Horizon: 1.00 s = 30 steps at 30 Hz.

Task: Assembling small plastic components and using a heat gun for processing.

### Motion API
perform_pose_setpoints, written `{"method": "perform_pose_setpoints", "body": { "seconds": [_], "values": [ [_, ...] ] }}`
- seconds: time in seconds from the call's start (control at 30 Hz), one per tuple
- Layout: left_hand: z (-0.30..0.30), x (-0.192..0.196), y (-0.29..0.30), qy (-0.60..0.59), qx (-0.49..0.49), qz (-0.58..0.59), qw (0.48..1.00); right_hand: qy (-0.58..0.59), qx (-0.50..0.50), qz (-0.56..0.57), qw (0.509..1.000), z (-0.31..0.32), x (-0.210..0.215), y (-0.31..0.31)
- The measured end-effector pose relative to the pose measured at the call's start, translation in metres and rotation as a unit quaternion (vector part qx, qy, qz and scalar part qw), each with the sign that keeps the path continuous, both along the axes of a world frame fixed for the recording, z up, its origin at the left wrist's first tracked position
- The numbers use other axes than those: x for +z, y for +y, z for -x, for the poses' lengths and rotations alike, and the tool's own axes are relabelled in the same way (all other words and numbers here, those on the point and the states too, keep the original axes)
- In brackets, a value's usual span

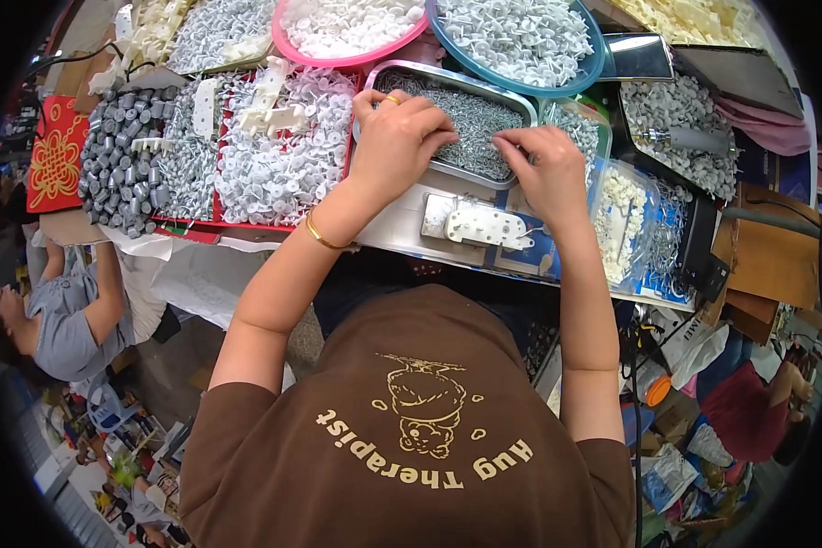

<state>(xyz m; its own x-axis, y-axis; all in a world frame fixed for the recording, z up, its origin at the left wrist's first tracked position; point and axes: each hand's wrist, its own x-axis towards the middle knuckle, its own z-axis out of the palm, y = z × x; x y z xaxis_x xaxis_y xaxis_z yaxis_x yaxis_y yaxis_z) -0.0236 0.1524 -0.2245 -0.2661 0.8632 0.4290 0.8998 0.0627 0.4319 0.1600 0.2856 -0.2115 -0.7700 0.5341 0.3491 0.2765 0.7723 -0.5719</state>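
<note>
Over a metal tray (521, 102) of small thin metal pins (470, 128), my two hands face each other with a small gap between them. The fingers of my left hand (397, 137) are bent, thumb and fingertips pressed together at the tray's left part. My right hand (550, 169) pinches thumb against forefinger by the tray's right edge. Whatever sits in either pinch is too small to make out. Nearer me, below the tray, a white plastic part with holes (486, 228) lies on a small metal block (437, 216).
Left of the tray are red bins of white disc-headed parts (288, 164) and a heap of grey cylinders (123, 169). Pink (288, 47) and teal (586, 82) basins stand behind. A clear tub of cream pieces (616, 228), a phone (639, 57) and a black bin (626, 128) are right.
</note>
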Motion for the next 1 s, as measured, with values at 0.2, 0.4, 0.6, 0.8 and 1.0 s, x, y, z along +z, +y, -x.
{"method": "perform_pose_setpoints", "body": {
  "seconds": [0.2,0.4,0.6,0.8,1.0],
  "values": [
    [-0.013,0.027,-0.044,-0.168,-0.055,0.031,0.984,0.046,-0.008,0.164,0.985,-0.033,0.056,-0.027],
    [-0.053,0.032,-0.075,-0.142,-0.087,0.039,0.985,-0.02,-0.041,-0.029,0.999,-0.054,0.039,-0.053],
    [-0.057,0.03,-0.082,-0.098,-0.081,0.023,0.992,-0.06,-0.064,0.008,0.996,-0.058,0.03,-0.068],
    [-0.041,0.036,-0.075,-0.115,-0.064,-0.061,0.989,0.03,-0.064,0.06,0.996,-0.047,0.037,-0.038],
    [-0.065,0.049,-0.046,-0.091,-0.134,-0.063,0.985,-0.032,0.038,-0.064,0.997,-0.005,-0.004,0.003]
  ]
}}
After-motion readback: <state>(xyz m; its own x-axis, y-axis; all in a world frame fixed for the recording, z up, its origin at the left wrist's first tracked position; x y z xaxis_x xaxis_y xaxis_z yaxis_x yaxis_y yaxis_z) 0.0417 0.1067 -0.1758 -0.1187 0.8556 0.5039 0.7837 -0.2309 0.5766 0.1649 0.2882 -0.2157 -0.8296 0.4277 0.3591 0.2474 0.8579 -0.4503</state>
